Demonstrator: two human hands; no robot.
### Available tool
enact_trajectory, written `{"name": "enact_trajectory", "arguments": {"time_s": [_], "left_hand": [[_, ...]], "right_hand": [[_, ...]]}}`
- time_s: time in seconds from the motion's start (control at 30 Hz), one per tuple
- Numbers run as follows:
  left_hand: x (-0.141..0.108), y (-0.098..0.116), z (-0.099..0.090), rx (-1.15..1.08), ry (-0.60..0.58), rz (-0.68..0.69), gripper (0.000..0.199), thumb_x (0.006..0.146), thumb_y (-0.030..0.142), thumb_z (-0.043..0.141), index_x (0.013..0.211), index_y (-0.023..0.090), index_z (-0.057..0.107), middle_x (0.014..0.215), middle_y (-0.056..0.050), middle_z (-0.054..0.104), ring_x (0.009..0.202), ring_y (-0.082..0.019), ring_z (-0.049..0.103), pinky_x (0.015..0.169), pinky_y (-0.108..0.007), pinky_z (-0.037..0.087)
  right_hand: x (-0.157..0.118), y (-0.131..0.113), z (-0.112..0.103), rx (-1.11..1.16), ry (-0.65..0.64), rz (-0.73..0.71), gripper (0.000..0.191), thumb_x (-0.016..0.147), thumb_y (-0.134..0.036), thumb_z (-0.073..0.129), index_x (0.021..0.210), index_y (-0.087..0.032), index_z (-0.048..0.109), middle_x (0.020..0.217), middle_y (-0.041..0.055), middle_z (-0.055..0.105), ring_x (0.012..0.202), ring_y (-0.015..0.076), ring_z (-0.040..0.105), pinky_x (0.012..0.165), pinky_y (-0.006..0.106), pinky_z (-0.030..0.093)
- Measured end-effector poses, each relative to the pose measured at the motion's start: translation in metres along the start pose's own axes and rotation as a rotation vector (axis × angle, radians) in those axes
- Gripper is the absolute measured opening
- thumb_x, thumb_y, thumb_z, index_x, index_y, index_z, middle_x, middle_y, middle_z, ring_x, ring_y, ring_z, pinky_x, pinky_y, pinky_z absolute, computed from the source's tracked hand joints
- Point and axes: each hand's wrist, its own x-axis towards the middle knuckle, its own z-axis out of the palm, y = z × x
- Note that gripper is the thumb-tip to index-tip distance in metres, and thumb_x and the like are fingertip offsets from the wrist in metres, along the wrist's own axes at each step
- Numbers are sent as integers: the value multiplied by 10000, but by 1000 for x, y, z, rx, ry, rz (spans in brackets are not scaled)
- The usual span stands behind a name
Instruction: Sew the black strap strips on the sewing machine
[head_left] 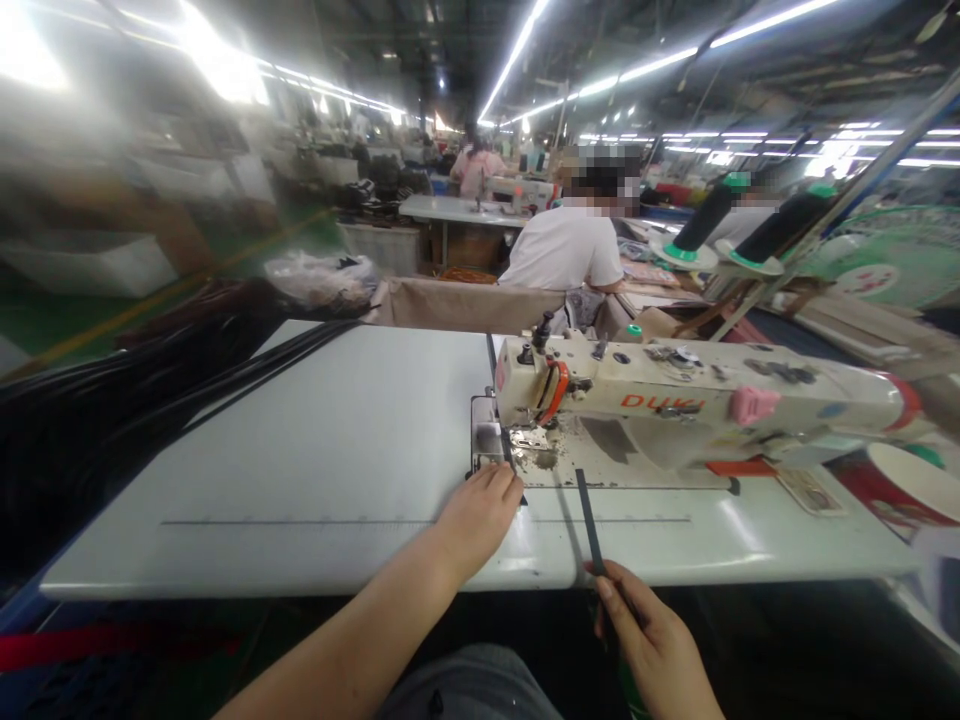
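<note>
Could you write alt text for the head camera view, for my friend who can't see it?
A person's right hand holds a narrow dark strip at the front of a pale table, while the left hand lies near a sewing machine. Beyond, a person in white leans forward under rows of workshop lights.

From tabletop [337, 450] centre: sewing machine [675, 385] stands at 2 to 3 o'clock. Strip bundle [90, 440] lies across left edge, 9 to 10. Bin [465, 305] beyond far edge, 12; co-worker [562, 245] behind it, 1. Thread cones [705, 220], 1 to 2. Tub [874, 488] by right end, 3. Left hand [484, 510] off centre, 4; right hand [645, 615] with strip [589, 515] at near edge, 4.
</note>
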Motion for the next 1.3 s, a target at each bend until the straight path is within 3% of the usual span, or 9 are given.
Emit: {"name": "enact_trajectory", "arguments": {"time_s": [0.1, 0.3, 0.47, 0.73, 1.0, 1.2, 1.3], "left_hand": [[0, 1, 2, -15, 33, -6, 183, 1018, 209, 545, 1140, 107, 636, 1236, -180, 675, 1185, -269, 674, 1145, -434, 473], [-4, -5, 8, -20, 74, -34, 296, 987, 36, 442, 1155, 143, 661, 1249, -129, 704, 1228, -227, 660, 1183, -430, 445], [-2, -13, 12, -156, 152, -127, 246, 1014, 150, 497, 1138, 165, 708, 1232, -106, 736, 1359, -257, 580, 1256, -523, 344], [8, -20, 7, -194, 66, -287, 265, 1016, 221, 537, 1256, 205, 648, 1389, -87, 675, 1432, -269, 500, 1251, -541, 312], [9, -22, 7, -207, 13, -313, 280, 1033, 226, 500, 1298, 227, 589, 1474, -76, 615, 1481, -302, 427, 1243, -602, 273], [11, -31, 12, -326, 39, -343, 238, 1018, 223, 512, 1224, 228, 631, 1443, -69, 630, 1468, -269, 451, 1238, -541, 340], [22, -52, 21, -378, 60, -373, 287, 957, 176, 558, 1232, 202, 641, 1421, -104, 629, 1437, -276, 483, 1208, -504, 401]], "right_hand": [[0, -2, 1, -1, -11, 0, 637, 874, -779, 560, 1064, -206, 762, 580, 20, 670, 560, 212, 651, 620, 296, 552], [-3, -11, 2, -9, -43, -6, 679, 880, -798, 534, 1079, -198, 781, 587, 24, 671, 578, 209, 655, 598, 288, 543], [-2, -11, 4, -9, -61, -7, 673, 897, -787, 518, 1072, -189, 770, 586, 21, 667, 582, 204, 652, 619, 283, 549], [-2, -9, 9, -8, -89, -40, 597, 935, -726, 522, 1094, -203, 763, 614, 21, 681, 619, 208, 668, 651, 290, 551], [0, -13, 16, 7, -101, -44, 527, 945, -670, 538, 1069, -205, 753, 615, 17, 684, 598, 199, 661, 615, 264, 531], [5, -23, 19, -25, -95, -67, 507, 958, -648, 513, 1039, -209, 752, 667, 33, 699, 627, 204, 660, 653, 275, 539], [10, -32, 22, -53, -94, -85, 492, 960, -575, 522, 1181, -192, 738, 690, 35, 707, 640, 210, 666, 690, 288, 551]]}}
